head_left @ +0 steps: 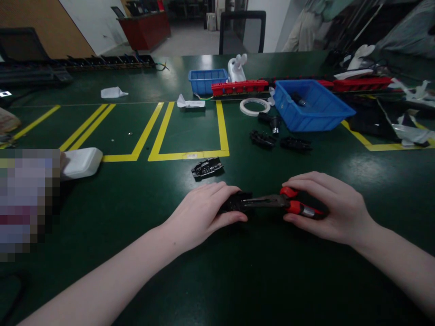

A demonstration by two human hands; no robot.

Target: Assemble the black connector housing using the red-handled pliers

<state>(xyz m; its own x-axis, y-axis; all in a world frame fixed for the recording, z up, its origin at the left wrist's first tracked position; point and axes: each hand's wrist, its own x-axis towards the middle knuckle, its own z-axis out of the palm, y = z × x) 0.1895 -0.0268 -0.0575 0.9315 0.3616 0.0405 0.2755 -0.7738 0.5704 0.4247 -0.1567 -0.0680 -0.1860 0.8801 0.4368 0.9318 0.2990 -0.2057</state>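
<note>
My left hand (207,210) is closed around a small black plastic part (234,202), and the fingers cover much of it. In my right hand (329,208) is a pair of long-nose pliers (268,201) with red handles. The pliers' jaws point left and their tip meets the right end of the black part; exactly what they grip there is too dark to tell. Just beyond my left hand lies a similar black part (207,168) with metal bits showing inside.
Farther back lie two more black parts (262,139), a black tool with a metal tip (272,123), a tape roll (254,107) and a large blue bin (312,106). A small blue bin (208,81) stands behind, near red strips (239,87). At left is a white case (81,163).
</note>
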